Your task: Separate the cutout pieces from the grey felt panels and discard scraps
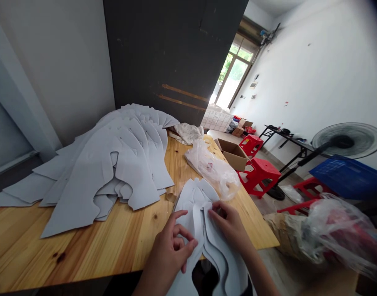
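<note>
The pale grey die-cut sheets (191,218), apparently light and semi-stiff and best held by their edges, overhang the wooden table (83,246); the right hand (227,222) pinches an inner edge, while the half-curled left hand (169,242) lies against them.

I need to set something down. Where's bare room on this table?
Bare wood lies at the near left, between the stacked grey cut sheets and the table's edge. It's crowded by the left hand and right hand, around the sheets they hold.
</note>
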The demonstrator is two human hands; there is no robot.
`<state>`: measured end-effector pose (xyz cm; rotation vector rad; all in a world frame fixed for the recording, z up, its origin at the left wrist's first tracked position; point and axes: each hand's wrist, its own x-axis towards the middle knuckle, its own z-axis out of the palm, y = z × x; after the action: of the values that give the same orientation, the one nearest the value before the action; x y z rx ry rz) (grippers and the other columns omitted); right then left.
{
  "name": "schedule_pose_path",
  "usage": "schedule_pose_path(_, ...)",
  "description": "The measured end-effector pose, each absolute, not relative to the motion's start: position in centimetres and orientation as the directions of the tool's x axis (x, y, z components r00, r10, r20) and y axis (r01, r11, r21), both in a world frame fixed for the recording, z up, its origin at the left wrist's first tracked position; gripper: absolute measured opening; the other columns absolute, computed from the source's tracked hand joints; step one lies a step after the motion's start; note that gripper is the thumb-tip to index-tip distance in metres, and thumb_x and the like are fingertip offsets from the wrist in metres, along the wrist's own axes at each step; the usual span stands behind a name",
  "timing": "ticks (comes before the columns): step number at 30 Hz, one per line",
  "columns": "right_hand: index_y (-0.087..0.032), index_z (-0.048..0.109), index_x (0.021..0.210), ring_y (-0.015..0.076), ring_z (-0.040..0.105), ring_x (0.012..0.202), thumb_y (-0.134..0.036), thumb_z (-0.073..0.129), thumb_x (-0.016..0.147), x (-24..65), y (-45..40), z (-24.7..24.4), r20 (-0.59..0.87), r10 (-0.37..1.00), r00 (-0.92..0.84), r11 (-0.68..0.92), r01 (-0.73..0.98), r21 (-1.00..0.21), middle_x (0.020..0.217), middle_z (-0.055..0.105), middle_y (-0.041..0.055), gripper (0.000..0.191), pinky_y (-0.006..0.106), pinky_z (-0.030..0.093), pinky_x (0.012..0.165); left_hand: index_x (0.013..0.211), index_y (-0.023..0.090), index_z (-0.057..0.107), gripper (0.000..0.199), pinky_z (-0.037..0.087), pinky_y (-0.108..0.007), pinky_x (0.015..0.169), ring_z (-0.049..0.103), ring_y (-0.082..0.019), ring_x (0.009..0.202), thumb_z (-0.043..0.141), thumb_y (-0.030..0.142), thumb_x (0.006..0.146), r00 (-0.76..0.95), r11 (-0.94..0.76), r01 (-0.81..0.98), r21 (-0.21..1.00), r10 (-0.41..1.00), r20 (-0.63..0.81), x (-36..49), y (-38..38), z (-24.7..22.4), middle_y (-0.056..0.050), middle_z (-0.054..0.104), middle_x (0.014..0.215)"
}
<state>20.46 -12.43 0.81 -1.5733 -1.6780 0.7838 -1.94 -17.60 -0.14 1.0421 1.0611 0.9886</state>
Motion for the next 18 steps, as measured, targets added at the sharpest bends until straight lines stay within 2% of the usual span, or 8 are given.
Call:
schedule_pose_path(3, -0.020, 0.069, 0.085, 0.0184, 0.054, 0.070, -0.045, 0.066, 0.091, 20.5, -11.8, 0.8, 0.082, 0.995, -0.048, 0.094, 0.586, -0.805, 0.074, 0.063, 0.0000, 0.026, 0.030, 0.038, 0.063, 0.139, 0.020, 0.045, 0.068, 0.039, -0.020, 0.039, 0.051, -0.006, 0.039, 0.072, 0.038, 0.079, 0.181, 0.215, -0.113, 0.970, 0.964, -0.193, -1.9, -17.6, 0.0, 0.004, 0.066, 0.084)
schedule_pose_path(10, -0.020, 0.072, 0.091, 0.0189, 0.056, 0.066, -0.046, 0.066, 0.092, 20.1, -12.0, -0.5, 0.150, 0.989, 0.006, 0.111, 0.648, -0.753, 0.070, 0.064, 0.0001, 0.027, 0.031, 0.038, 0.064, 0.137, 0.020, 0.046, 0.068, 0.025, -0.018, 0.031, 0.044, -0.004, 0.031, 0.070, 0.036, 0.075, 0.146, 0.269, -0.067, 0.961, 0.955, -0.257, -1.6, -17.6, 0.8, 0.004, 0.069, 0.082)
schedule_pose_path(14, -0.021, 0.074, 0.091, 0.0186, 0.054, 0.065, -0.047, 0.066, 0.093, 20.2, -12.0, -0.9, 0.155, 0.988, 0.005, 0.116, 0.638, -0.761, 0.067, 0.060, -0.0012, 0.027, 0.031, 0.037, 0.063, 0.136, 0.020, 0.046, 0.070, 0.027, -0.017, 0.029, 0.043, -0.004, 0.030, 0.070, 0.039, 0.074, 0.133, 0.263, -0.058, 0.963, 0.958, -0.254, -1.5, -17.5, 0.9, 0.004, 0.069, 0.082)
schedule_pose_path(16, -0.020, 0.076, 0.097, 0.0187, 0.054, 0.065, -0.046, 0.066, 0.092, 20.3, -11.9, -0.9, 0.155, 0.988, 0.007, 0.115, 0.635, -0.763, 0.067, 0.059, -0.0017, 0.028, 0.031, 0.037, 0.064, 0.136, 0.020, 0.046, 0.070, 0.028, -0.017, 0.029, 0.044, -0.004, 0.030, 0.070, 0.040, 0.073, 0.131, 0.255, -0.052, 0.966, 0.960, -0.246, -1.4, -17.5, 0.9, 0.004, 0.069, 0.081)
schedule_pose_path(18, -0.021, 0.077, 0.112, 0.0191, 0.055, 0.066, -0.045, 0.066, 0.091, 20.3, -11.8, -0.9, 0.154, 0.988, 0.009, 0.112, 0.640, -0.760, 0.069, 0.059, -0.0023, 0.034, 0.031, 0.039, 0.067, 0.135, 0.020, 0.046, 0.071, 0.028, -0.017, 0.028, 0.044, -0.004, 0.029, 0.070, 0.040, 0.072, 0.124, 0.242, -0.041, 0.969, 0.964, -0.235, -1.4, -17.5, 1.0, 0.004, 0.069, 0.080)
